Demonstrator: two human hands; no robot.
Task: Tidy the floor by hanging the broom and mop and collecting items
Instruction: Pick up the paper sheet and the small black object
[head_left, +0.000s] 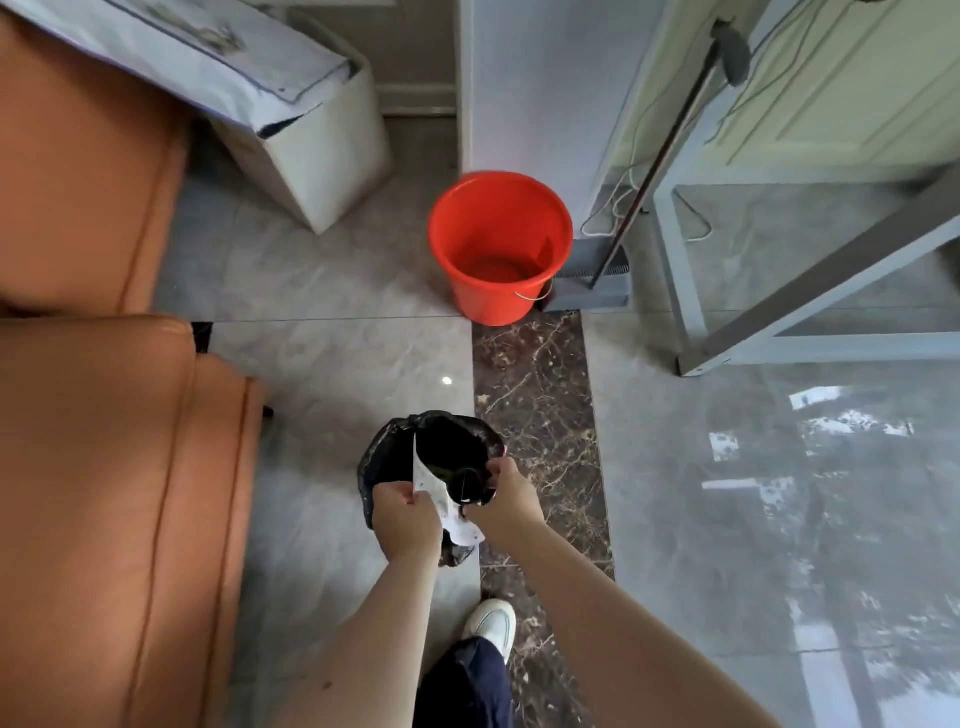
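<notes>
The person holds a black trash bag (395, 467) open low in front of them, directly below both hands. The left hand (405, 519) pinches the near rim together with a white scrap of paper (441, 499), whose long edge slants down into the mouth; the right hand (506, 499) grips the opposite rim. Inside, only dark contents show, too dim to name. Well ahead stands a red bucket (498, 249), seemingly empty, with a long-handled mop (660, 161) leaning just right of it.

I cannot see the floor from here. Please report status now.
Left hand grips black bag rim and white paper. Right hand grips the rim opposite. Red bucket ahead, clear of hands.
</notes>
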